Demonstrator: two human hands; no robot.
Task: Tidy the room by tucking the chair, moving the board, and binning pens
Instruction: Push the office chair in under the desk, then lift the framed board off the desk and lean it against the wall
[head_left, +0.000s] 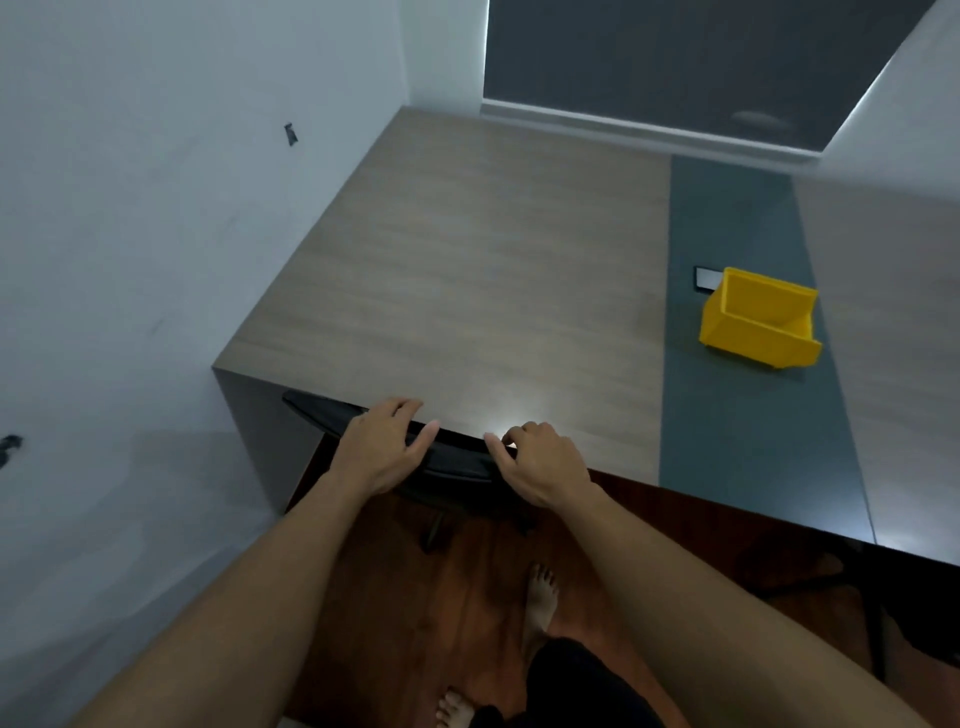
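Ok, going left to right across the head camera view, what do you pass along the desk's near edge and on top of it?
Left hand on the chair back → right hand on the same chair back → small dark flat item → yellow bin.

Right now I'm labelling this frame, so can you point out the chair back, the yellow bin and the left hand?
chair back (457, 460): head view, on the dark top edge between the hands.
yellow bin (748, 345): head view, on its near outer wall.
left hand (382, 447): head view, on the back of the hand.
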